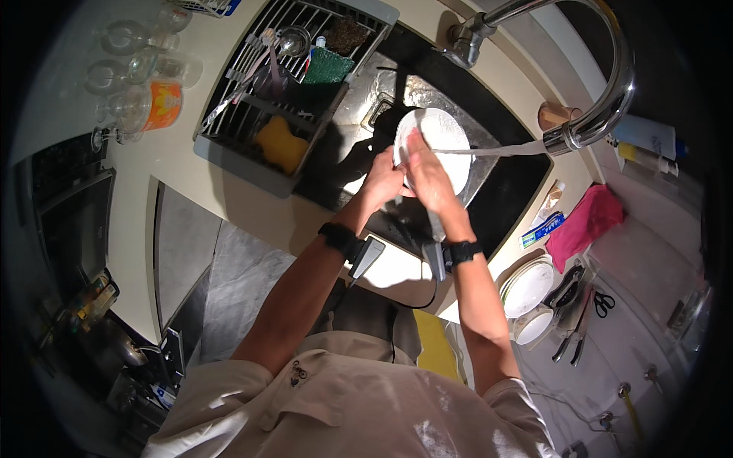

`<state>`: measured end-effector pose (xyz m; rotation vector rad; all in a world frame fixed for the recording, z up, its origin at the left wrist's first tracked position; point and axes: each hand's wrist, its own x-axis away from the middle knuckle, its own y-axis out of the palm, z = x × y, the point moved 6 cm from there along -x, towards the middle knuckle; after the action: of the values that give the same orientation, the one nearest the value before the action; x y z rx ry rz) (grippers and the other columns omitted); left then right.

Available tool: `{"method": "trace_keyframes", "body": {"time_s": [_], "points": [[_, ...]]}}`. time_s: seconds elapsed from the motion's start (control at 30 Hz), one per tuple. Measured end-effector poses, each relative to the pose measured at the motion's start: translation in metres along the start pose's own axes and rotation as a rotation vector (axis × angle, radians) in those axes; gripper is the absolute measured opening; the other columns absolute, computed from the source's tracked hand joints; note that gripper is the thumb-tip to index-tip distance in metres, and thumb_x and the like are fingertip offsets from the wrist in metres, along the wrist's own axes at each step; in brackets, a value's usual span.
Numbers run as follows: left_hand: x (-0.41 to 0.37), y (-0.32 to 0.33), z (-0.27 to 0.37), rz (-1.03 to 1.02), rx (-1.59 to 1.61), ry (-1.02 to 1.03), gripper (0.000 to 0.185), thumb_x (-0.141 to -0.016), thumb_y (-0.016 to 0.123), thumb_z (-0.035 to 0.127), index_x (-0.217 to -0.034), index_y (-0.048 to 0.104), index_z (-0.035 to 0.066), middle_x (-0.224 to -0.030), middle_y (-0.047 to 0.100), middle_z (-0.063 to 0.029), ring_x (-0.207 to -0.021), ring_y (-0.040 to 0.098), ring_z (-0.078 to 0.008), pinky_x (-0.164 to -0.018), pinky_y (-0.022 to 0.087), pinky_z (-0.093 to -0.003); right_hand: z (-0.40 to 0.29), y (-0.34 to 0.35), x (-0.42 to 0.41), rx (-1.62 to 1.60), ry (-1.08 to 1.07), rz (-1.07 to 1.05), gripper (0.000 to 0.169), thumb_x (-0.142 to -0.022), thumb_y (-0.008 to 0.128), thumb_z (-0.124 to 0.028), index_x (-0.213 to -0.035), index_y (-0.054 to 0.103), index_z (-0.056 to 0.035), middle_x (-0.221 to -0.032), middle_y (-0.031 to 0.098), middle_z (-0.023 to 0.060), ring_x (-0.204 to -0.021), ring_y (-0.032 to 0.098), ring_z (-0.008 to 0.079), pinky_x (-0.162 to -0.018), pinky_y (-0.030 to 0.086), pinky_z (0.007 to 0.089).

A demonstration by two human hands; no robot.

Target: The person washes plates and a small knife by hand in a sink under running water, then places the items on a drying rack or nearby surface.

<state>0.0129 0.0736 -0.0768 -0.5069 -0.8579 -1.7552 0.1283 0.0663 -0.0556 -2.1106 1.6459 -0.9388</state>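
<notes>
A white plate is tilted over the sink. My left hand grips its near left rim, the fingers partly hidden behind it. Flat against the plate's face lies my right hand, fingers together and pointing away from me. From the chrome faucet at the right, a stream of water runs across to the plate and my right hand. Both wrists wear black straps with small grey devices.
Left of the plate, a rack over the sink holds a yellow sponge, a green scouring pad and a ladle. Glasses line the left counter. At right are stacked plates, a pink cloth and scissors.
</notes>
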Motion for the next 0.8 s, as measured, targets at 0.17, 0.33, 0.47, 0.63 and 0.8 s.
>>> {"method": "trace_keyframes", "body": {"time_s": [0.17, 0.33, 0.47, 0.63, 0.8], "points": [[-0.002, -0.009, 0.009, 0.049, 0.072, -0.011, 0.034, -0.099, 0.046, -0.002, -0.132, 0.046, -0.004, -0.114, 0.061, -0.0214, -0.095, 0.068, -0.0333, -0.070, 0.064, -0.0419, 0.036, -0.009, 0.037, 0.097, 0.214, -0.041, 0.067, -0.106, 0.017, -0.046, -0.143, 0.042, 0.0047, -0.152, 0.036, 0.0237, -0.146, 0.026, 0.0342, -0.120, 0.021, 0.0372], [-0.001, -0.001, 0.002, 0.018, -0.107, -0.006, 0.037, -0.099, 0.046, -0.001, -0.135, 0.041, -0.006, -0.116, 0.061, -0.0217, -0.095, 0.067, -0.0297, -0.071, 0.065, -0.0402, -0.006, 0.005, 0.021, -0.010, 0.032, -0.072, 0.074, -0.104, 0.017, -0.053, -0.144, 0.038, 0.0060, -0.156, 0.028, 0.0226, -0.146, 0.024, 0.0343, -0.121, 0.019, 0.0372], [-0.004, -0.007, -0.007, -0.048, 0.087, -0.079, 0.038, -0.099, 0.045, -0.002, -0.136, 0.039, -0.006, -0.116, 0.060, -0.0226, -0.092, 0.069, -0.0355, -0.071, 0.065, -0.0419, 0.037, -0.012, 0.000, 0.053, 0.155, -0.027, 0.077, -0.103, 0.018, -0.056, -0.141, 0.042, 0.0064, -0.149, 0.038, 0.0268, -0.141, 0.031, 0.0398, -0.116, 0.027, 0.0367], [0.002, -0.012, -0.004, 0.075, 0.008, -0.130, 0.034, -0.098, 0.046, 0.000, -0.132, 0.047, -0.004, -0.115, 0.061, -0.0203, -0.096, 0.067, -0.0301, -0.071, 0.064, -0.0421, 0.003, 0.014, 0.047, -0.013, 0.125, -0.167, 0.072, -0.105, 0.015, -0.052, -0.146, 0.037, 0.0021, -0.156, 0.031, 0.0191, -0.147, 0.024, 0.0316, -0.120, 0.020, 0.0336], [-0.005, -0.002, -0.023, -0.058, 0.051, -0.169, 0.034, -0.100, 0.046, 0.001, -0.133, 0.046, -0.006, -0.115, 0.061, -0.0204, -0.093, 0.068, -0.0325, -0.073, 0.064, -0.0455, 0.013, -0.006, 0.001, 0.039, 0.122, -0.135, 0.066, -0.106, 0.020, -0.045, -0.141, 0.045, 0.0041, -0.153, 0.035, 0.0213, -0.146, 0.026, 0.0321, -0.119, 0.024, 0.0350]]}}
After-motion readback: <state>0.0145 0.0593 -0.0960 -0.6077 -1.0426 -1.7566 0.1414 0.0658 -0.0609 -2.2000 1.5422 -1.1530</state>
